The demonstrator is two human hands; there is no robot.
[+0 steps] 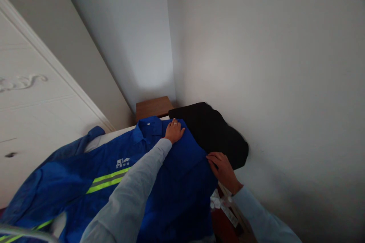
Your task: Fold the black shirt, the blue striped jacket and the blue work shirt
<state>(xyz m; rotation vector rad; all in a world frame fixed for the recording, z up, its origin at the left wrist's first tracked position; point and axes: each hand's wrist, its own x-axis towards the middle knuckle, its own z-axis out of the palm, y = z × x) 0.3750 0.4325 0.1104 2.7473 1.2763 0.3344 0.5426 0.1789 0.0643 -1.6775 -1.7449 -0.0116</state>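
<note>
A blue work jacket (182,174) with yellow-green and grey reflective stripes and a white chest print lies spread out, its collar (148,127) toward the far side. My left hand (174,131) rests on the jacket's shoulder beside the collar, fingers laid on the cloth, with a ring on one of them. At the right edge of the jacket, my right hand (224,171) has its fingertips closed on the blue fabric. One sleeve (85,140) stretches away to the left. My left forearm covers part of the jacket front.
A black curved panel (213,133) stands behind the jacket, near the wall (270,83). A brown wooden top (154,107) sits in the corner. White cabinet doors (42,110) rise at left. Several small items (228,210) lie below my right wrist. A grey tube (28,231) crosses the lower left.
</note>
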